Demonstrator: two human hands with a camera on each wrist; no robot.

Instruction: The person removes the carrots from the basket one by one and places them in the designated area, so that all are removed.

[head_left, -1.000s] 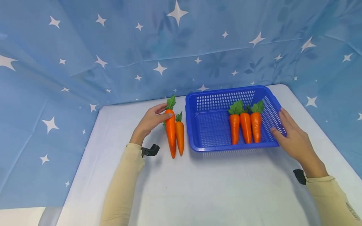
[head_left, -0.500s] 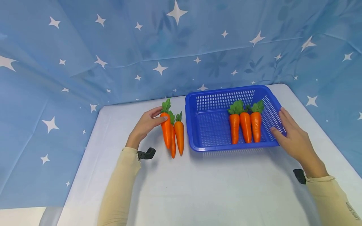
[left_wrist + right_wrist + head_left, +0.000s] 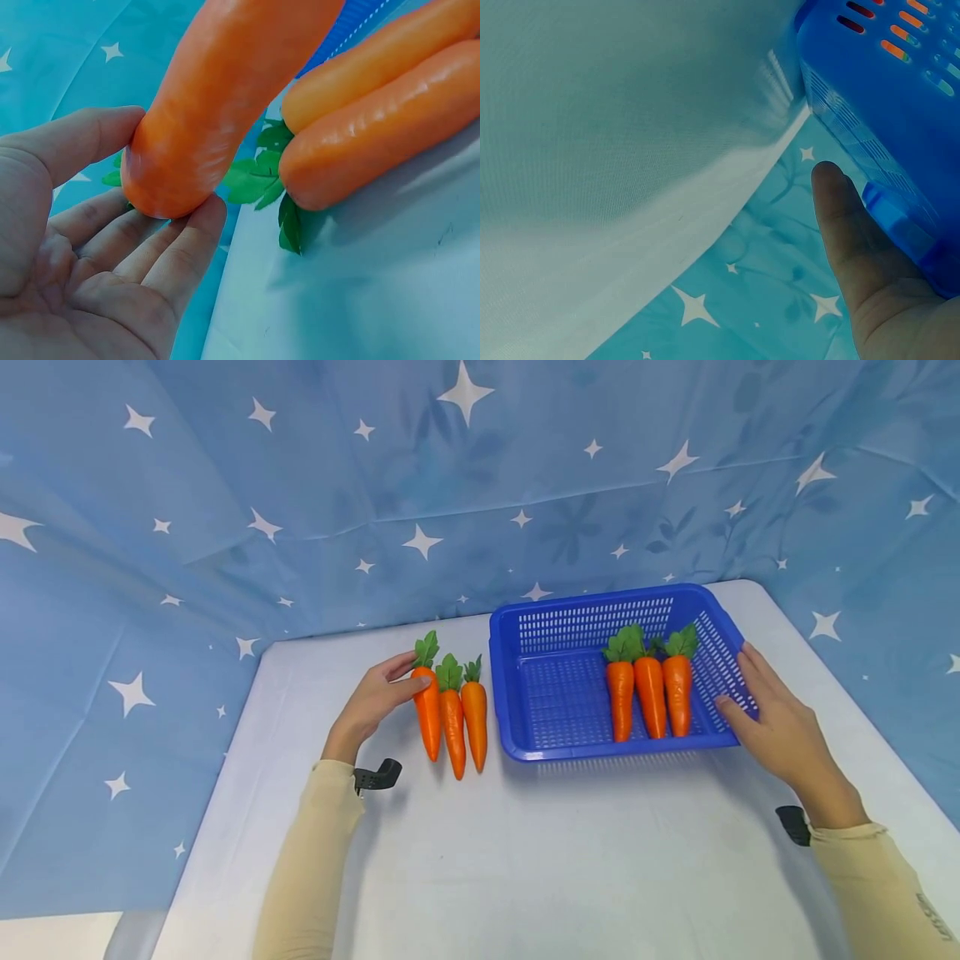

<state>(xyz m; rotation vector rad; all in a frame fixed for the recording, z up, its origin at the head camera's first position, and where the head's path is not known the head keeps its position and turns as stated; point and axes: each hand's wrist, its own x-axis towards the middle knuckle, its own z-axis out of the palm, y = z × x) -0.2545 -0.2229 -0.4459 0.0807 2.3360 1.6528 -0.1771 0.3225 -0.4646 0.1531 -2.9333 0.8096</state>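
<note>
White table [image 3: 555, 852], two hands at work near its far edge. My left hand [image 3: 378, 693] pinches a carrot [image 3: 428, 714] just below its leaves, thumb on one side and fingers on the other. Carrot's place: toward the table's far edge, leaves pointing that way, tip toward the near edge. Cannot tell whether the tip touches the cloth.

Just right of it, two loose carrots [image 3: 453, 735] lie side by side, slightly fanned, leaves also toward the far edge. The outer one sits just beside the blue basket [image 3: 622, 750].

Basket stands by the far edge, near the table's far right corner. My right hand [image 3: 783, 731] is clamped on its right wall: thumb over the rim to the inside, fingers straight along the outside. In the basket's right half, three carrots [image 3: 650, 697] in a row, leaves toward the back wall, tips toward the front rim.

Behind the far edge: blue cloth [image 3: 315, 585] with white stars.
</note>
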